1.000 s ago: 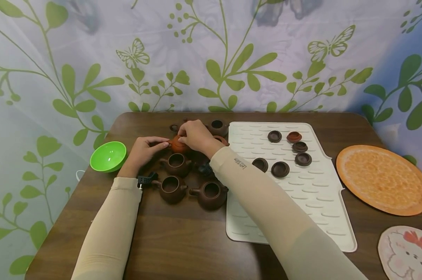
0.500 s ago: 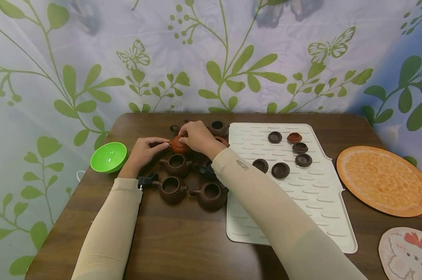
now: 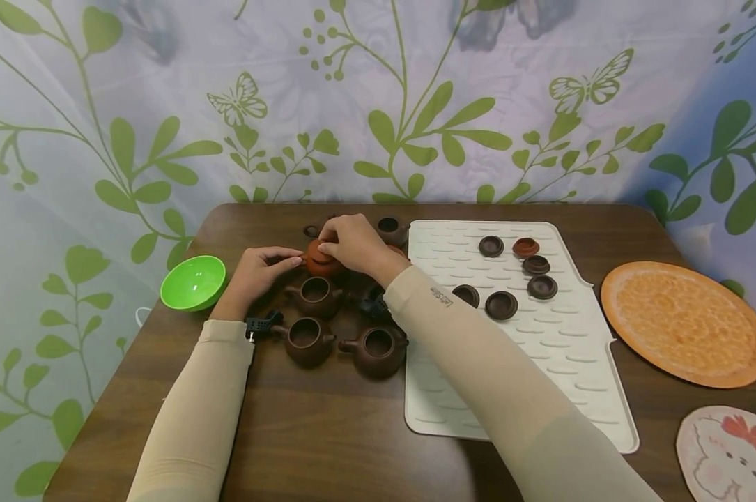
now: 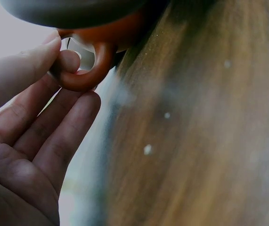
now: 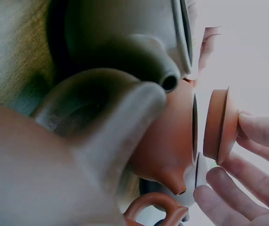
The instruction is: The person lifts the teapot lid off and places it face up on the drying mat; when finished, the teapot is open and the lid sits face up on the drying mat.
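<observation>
My left hand (image 3: 256, 275) pinches the looped handle (image 4: 102, 63) of a small reddish-orange teapot (image 3: 323, 268) between thumb and fingertips. That teapot stands among several dark brown teapots at the back left of the table. With thumb and fingertips, my right hand (image 3: 359, 247) holds the matching orange lid (image 5: 215, 125) by its knob. In the right wrist view a gap separates the lid from the mouth of the orange teapot (image 5: 169, 134). Lidless brown teapots (image 3: 315, 295) stand just in front, one with its spout (image 5: 165, 77) close to the orange one.
A white drying mat (image 3: 572, 335) on the right bears several brown lids (image 3: 501, 305) and a reddish one (image 3: 525, 247). A green bowl (image 3: 194, 282) sits at the left edge. Farther right lie an orange oval mat (image 3: 685, 324) and a cartoon mat (image 3: 729, 453).
My right hand has raised the orange lid slightly, and a dark gap now shows beneath it. The left hand stays at the handle.
</observation>
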`<act>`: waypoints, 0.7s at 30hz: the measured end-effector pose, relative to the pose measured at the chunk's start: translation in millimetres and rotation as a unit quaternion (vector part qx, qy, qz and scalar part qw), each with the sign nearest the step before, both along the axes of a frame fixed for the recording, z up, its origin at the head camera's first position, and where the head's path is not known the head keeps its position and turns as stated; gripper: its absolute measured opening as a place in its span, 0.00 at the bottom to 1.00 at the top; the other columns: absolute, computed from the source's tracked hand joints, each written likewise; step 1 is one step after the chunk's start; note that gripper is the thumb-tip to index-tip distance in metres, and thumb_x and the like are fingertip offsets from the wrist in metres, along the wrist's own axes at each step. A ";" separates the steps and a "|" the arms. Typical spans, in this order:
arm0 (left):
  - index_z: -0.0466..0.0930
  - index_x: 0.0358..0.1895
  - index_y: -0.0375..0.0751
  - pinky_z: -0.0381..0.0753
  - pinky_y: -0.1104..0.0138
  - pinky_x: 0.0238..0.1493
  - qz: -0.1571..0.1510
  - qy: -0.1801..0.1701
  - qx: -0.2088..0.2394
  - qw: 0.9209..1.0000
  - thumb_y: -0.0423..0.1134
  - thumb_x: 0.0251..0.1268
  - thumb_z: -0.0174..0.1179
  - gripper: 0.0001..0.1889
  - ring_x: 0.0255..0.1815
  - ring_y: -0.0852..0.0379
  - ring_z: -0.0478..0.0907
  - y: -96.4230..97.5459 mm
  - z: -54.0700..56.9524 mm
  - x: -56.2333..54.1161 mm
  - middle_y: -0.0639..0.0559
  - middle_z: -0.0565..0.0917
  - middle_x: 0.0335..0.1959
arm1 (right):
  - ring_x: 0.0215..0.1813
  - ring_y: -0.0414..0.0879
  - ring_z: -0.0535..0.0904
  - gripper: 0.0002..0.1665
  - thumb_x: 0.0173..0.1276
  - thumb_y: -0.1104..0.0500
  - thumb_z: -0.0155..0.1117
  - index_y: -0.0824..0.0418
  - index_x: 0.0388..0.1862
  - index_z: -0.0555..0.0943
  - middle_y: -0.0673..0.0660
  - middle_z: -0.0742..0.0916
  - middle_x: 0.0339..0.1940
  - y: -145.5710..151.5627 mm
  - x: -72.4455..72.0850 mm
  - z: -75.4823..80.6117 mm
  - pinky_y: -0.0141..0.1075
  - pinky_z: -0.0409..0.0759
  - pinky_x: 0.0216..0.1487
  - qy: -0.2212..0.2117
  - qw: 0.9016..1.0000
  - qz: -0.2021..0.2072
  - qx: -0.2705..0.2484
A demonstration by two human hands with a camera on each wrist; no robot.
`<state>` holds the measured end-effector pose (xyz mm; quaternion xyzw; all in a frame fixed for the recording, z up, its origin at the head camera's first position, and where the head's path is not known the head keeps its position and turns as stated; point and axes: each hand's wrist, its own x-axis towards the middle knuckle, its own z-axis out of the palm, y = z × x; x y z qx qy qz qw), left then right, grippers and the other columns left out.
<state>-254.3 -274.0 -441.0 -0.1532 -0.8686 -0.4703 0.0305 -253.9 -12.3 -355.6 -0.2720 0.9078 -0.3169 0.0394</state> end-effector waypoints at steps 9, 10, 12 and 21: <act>0.91 0.53 0.34 0.80 0.69 0.49 0.002 -0.001 -0.007 1.000 0.34 0.74 0.69 0.11 0.50 0.46 0.86 10.5 18.7 12.9 0.42 0.90 0.47 | 0.51 0.46 0.82 0.12 0.79 0.53 0.68 0.57 0.55 0.88 0.51 0.88 0.49 10.8 5.4 4.5 0.40 0.80 0.51 -0.010 0.999 -0.008 -0.035; 0.91 0.53 0.33 0.80 0.69 0.48 0.000 -0.002 -0.006 1.000 0.34 0.74 0.69 0.11 0.49 0.47 0.86 12.6 23.2 16.1 0.42 0.90 0.47 | 0.50 0.46 0.82 0.12 0.79 0.53 0.68 0.57 0.55 0.88 0.51 0.88 0.49 12.5 6.0 5.3 0.40 0.80 0.51 -0.014 0.999 -0.009 -0.038; 0.91 0.53 0.33 0.80 0.69 0.48 -0.003 -0.003 -0.004 1.000 0.34 0.74 0.69 0.11 0.49 0.47 0.86 16.0 30.8 21.4 0.42 0.90 0.47 | 0.50 0.46 0.81 0.12 0.79 0.53 0.68 0.57 0.55 0.87 0.51 0.87 0.49 16.3 6.8 6.2 0.40 0.80 0.51 -0.022 0.999 -0.012 -0.042; 0.92 0.52 0.37 0.79 0.69 0.48 0.008 -0.009 0.000 1.000 0.36 0.73 0.70 0.10 0.49 0.47 0.85 8.8 14.1 10.1 0.44 0.90 0.47 | 0.45 0.46 0.81 0.11 0.79 0.53 0.68 0.56 0.53 0.87 0.51 0.87 0.47 38.1 11.0 12.0 0.42 0.80 0.49 -0.045 0.996 -0.032 -0.064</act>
